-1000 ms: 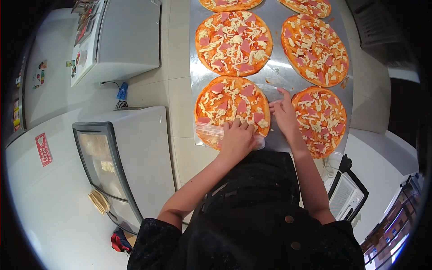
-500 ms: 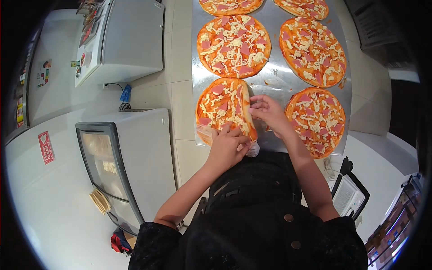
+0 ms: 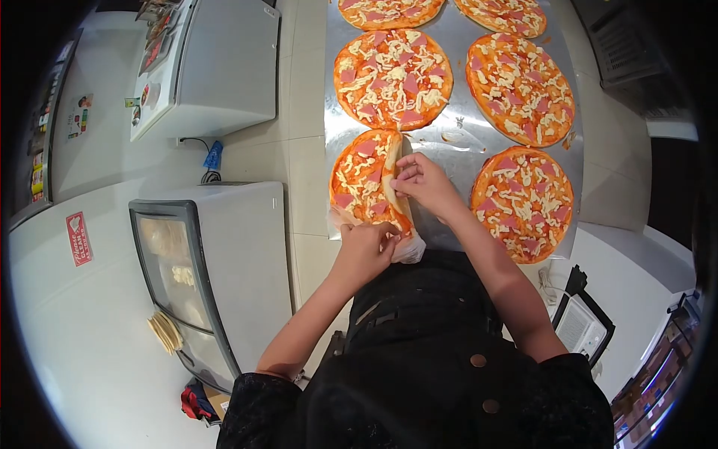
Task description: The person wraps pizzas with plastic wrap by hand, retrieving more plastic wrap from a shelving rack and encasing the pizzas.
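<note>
The near-left pizza (image 3: 355, 176), topped with sauce, shredded cheese and pink ham pieces, has its right side lifted and curled inward. My right hand (image 3: 425, 185) grips that raised edge with bent fingers, the pale underside of the crust against it. At the pizza's near end a clear plastic bag (image 3: 408, 250) covers part of the crust. My left hand (image 3: 368, 248) pinches the bag's rim there; its fingertips partly hide the film. How far the pizza reaches inside the bag is hard to see.
Several other topped pizzas lie on the metal table (image 3: 456, 123), among them one beside it (image 3: 522, 203) and one just beyond (image 3: 393, 78). A glass-lidded freezer (image 3: 243, 247) stands to the left, with a white cabinet (image 3: 224, 67) farther off.
The right hand has moved left, folding the pizza's edge farther inward. My left hand has come slightly nearer to me, and more of the bag shows around the pizza's near end.
</note>
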Available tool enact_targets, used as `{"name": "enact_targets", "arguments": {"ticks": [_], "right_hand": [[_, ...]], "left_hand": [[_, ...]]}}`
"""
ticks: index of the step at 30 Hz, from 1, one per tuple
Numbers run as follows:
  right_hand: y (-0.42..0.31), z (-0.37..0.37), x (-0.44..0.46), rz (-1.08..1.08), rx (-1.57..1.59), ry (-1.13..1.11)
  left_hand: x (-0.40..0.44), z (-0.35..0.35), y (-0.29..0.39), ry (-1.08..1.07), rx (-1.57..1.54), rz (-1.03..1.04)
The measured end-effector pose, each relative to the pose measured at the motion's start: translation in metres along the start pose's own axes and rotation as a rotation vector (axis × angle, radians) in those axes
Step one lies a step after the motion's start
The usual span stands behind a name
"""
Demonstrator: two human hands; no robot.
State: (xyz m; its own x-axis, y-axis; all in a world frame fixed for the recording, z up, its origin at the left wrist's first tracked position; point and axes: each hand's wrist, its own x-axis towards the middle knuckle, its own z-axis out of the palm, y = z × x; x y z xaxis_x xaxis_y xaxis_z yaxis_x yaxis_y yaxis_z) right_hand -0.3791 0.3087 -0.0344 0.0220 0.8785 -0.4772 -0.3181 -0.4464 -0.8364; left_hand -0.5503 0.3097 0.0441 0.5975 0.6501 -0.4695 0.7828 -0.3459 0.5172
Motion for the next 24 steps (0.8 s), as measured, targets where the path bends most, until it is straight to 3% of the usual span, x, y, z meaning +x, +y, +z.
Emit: {"name": "enact_targets", "arguments": {"ticks": [6,13,19,24], "right_hand": [[0.003,0.001,0.001,0.002,0.004,0.018],[0.013,0.005,0.005,-0.036,0.015,0.071],[0.017,0.010,0.007,-0.056,0.001,0.074],[0.016,0.008,0.006,-0.048,-0.003,0.077]], "left_hand": [[-0.002,0.004,0.003,-0.059,0.291,0.020],[-0.002,0.008,0.000,-0.089,0.318,0.008],[-0.002,0.005,0.003,0.043,0.264,0.033],[-0.005,0.018,-0.007,-0.050,0.375,-0.093]]}}
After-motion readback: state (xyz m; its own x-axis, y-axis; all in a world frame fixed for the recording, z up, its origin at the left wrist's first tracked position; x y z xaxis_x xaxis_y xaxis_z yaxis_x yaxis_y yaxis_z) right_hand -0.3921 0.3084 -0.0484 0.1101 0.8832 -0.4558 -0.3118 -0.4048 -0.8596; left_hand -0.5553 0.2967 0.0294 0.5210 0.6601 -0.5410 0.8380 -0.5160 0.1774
